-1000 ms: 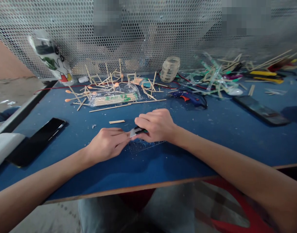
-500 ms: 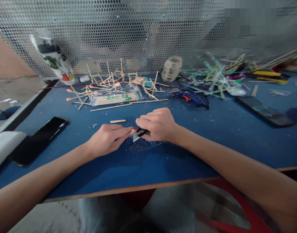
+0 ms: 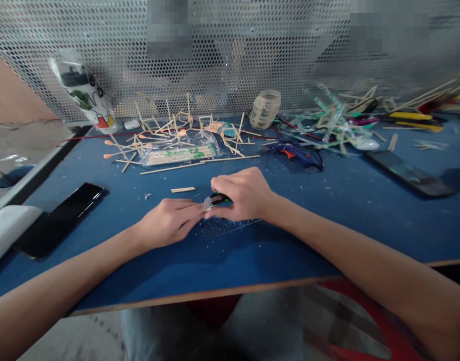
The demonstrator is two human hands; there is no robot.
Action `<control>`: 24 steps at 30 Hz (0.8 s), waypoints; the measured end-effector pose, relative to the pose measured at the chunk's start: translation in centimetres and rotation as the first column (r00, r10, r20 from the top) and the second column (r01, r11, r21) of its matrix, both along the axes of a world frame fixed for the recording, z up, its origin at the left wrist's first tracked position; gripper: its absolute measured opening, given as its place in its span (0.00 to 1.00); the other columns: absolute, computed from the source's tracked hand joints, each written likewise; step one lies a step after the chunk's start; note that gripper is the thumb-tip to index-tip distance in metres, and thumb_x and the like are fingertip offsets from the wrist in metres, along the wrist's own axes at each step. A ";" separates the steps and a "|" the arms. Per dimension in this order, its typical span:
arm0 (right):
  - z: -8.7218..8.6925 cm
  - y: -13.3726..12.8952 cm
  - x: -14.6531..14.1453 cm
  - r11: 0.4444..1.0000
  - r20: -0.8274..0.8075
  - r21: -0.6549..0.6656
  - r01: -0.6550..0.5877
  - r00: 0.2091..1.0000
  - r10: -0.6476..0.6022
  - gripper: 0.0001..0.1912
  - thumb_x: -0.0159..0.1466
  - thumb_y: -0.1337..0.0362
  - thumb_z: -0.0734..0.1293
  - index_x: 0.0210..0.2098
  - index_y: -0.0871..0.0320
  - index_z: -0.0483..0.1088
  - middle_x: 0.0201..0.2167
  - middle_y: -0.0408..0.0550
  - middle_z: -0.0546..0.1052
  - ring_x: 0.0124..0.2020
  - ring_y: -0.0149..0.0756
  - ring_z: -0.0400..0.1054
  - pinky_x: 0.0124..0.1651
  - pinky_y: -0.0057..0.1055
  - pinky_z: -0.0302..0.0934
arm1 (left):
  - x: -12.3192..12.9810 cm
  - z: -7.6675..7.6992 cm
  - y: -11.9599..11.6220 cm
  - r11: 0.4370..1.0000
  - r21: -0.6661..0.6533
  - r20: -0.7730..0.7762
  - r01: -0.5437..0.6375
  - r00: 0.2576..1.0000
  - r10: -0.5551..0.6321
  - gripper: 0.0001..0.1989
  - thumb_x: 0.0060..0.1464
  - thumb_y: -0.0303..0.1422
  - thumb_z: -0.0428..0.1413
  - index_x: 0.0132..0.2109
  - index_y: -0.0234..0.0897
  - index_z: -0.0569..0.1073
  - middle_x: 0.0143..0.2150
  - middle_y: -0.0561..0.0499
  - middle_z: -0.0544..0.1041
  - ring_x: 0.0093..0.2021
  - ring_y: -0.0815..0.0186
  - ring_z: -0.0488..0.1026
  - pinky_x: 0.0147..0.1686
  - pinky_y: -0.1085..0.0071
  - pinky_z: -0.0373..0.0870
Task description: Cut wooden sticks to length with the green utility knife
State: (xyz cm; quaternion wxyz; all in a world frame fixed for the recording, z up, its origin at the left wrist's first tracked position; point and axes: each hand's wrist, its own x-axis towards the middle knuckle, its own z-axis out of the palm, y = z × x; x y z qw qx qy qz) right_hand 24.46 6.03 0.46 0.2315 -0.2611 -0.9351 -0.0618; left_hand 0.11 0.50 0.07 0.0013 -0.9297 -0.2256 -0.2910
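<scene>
My right hand (image 3: 243,195) grips a small utility knife (image 3: 213,201) with a green and black body, its blade pointing left and down toward the blue table (image 3: 327,220). My left hand (image 3: 169,223) rests on the table with its fingertips pinched right at the blade tip; what they hold is too small to tell. Under both hands lies a clear plastic ruler (image 3: 230,226). A short cut wooden stick (image 3: 182,189) lies just beyond my left hand.
A bag of wooden sticks (image 3: 177,153) and glued stick frames (image 3: 177,123) lie at the back, with a blue glue gun (image 3: 295,152) and a clear jar (image 3: 265,109). Black phones lie at left (image 3: 56,218) and right (image 3: 408,173). A perforated metal screen (image 3: 252,50) closes the back.
The knife blade dipped and came back up against my left fingertips; both hands stayed in about the same place on the table.
</scene>
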 end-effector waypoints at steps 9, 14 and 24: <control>-0.2 0.0 0.0 1.000 0.030 0.022 -0.001 1.000 0.000 0.37 0.70 0.29 0.52 0.39 0.56 0.71 0.25 0.43 0.75 0.24 0.32 0.60 0.29 0.34 0.36 | 0.0 0.1 -0.1 1.000 -0.004 -0.027 0.000 1.000 0.000 0.13 0.73 0.26 0.50 0.38 0.35 0.75 0.33 0.49 0.80 0.32 0.67 0.77 0.34 0.72 0.74; -0.4 0.1 0.0 0.997 0.039 0.073 -0.010 0.999 0.007 0.38 0.71 0.30 0.50 0.39 0.57 0.72 0.24 0.42 0.74 0.22 0.32 0.59 0.29 0.34 0.35 | -0.2 -0.1 0.1 1.000 -0.004 -0.048 0.001 0.999 -0.001 0.15 0.73 0.26 0.49 0.36 0.35 0.74 0.32 0.49 0.79 0.32 0.66 0.77 0.34 0.71 0.74; -0.7 0.2 0.0 0.972 -0.006 0.236 0.004 1.000 -0.003 0.34 0.73 0.33 0.53 0.38 0.56 0.71 0.23 0.39 0.72 0.22 0.31 0.62 0.29 0.34 0.36 | 0.1 0.2 -0.3 1.000 0.016 -0.059 -0.027 0.998 0.028 0.17 0.75 0.28 0.45 0.35 0.36 0.70 0.28 0.52 0.74 0.28 0.68 0.71 0.29 0.72 0.69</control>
